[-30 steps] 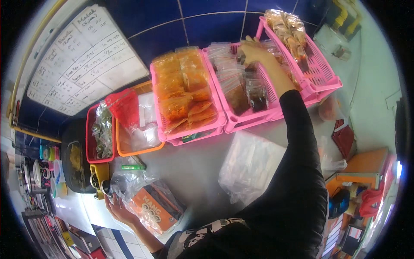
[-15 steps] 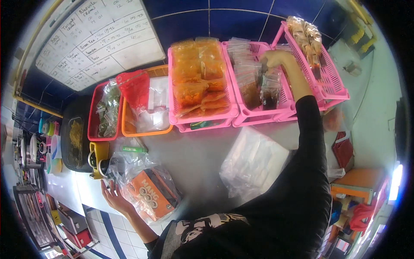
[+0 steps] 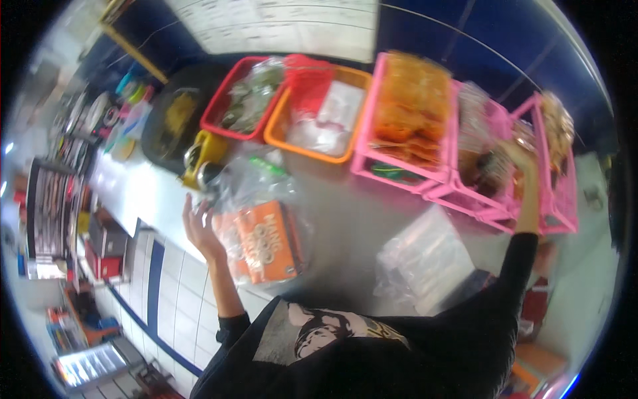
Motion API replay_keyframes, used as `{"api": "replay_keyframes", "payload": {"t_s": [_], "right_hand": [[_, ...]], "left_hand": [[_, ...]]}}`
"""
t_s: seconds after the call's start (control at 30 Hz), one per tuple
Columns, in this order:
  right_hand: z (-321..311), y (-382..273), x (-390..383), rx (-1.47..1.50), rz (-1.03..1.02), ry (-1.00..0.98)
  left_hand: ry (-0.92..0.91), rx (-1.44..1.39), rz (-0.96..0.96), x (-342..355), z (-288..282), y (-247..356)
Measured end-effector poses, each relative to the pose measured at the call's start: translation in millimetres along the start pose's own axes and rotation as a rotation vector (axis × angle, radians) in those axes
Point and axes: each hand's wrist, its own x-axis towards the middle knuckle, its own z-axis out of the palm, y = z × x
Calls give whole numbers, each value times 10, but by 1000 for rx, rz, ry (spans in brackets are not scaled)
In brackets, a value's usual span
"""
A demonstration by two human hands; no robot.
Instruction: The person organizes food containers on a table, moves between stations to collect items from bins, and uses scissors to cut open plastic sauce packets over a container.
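Note:
My right hand (image 3: pixel 520 159) reaches into a pink basket (image 3: pixel 465 201) of clear sauce packets. Its fingertips are at the top of a packet of dark sauce (image 3: pixel 493 174); blur hides whether they grip it. At the left, my left hand (image 3: pixel 203 229) is raised with its fingers apart and nothing in it. It is nearest to a yellow holder with dark round parts (image 3: pixel 204 159) and a clear plastic bag around orange boxes (image 3: pixel 264 241). A stack of clear plastic bags (image 3: pixel 425 263) lies on the metal table in front of my body.
Left of the sauce basket, another pink basket holds orange sauce packets (image 3: pixel 411 106). Further left are an orange basket (image 3: pixel 309 151), a red basket (image 3: pixel 211 120) with green packets and a black tub (image 3: pixel 154 133). At far right, a pink rack (image 3: pixel 565 203) holds brown packets.
The view has turned, so the baskets appear further right. My right hand has come from the back of the sauce basket to the dark packets nearer its front. My left hand stays open.

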Motion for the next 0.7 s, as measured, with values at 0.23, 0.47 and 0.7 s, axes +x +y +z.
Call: {"api": "replay_keyframes", "payload": {"t_s": [0.23,0.47,0.7], "right_hand": [[408,-28,-240,-7,-271,38],[593,-144,-455,260,-276,54],[519,-136,-574,-191,-329,395]], "left_hand": [[104,-24,26,-17,-473,126],[188,-59,41,-52,-687,223],[202,-96,73,12,-749,186]]}}
